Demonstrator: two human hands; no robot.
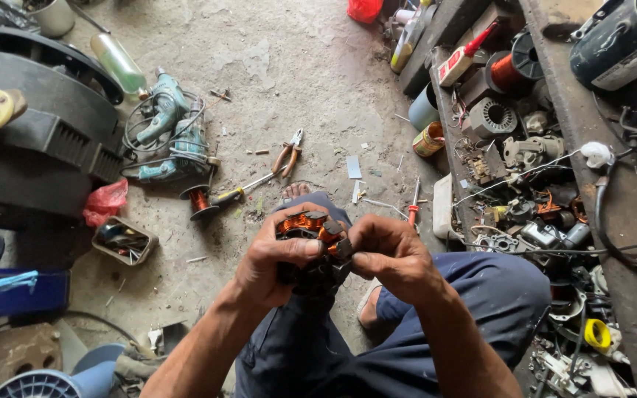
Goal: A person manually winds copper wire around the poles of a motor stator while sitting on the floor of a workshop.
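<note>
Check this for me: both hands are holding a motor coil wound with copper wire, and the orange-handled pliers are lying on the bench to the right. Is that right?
Not quite. The head view shows the pliers lying on the concrete floor, beyond the knees. Both the left hand and right hand do hold the copper-wound coil.

Shiny copper windings on that dark metal stator [311,236] between the hands; rough, dusty concrete floor [296,81] beyond, matt blue cloth trousers [481,295] underneath.

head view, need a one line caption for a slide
Both hands, left and right, grip a copper-wound motor stator over the knees, with pliers and drills on the concrete floor.
</note>
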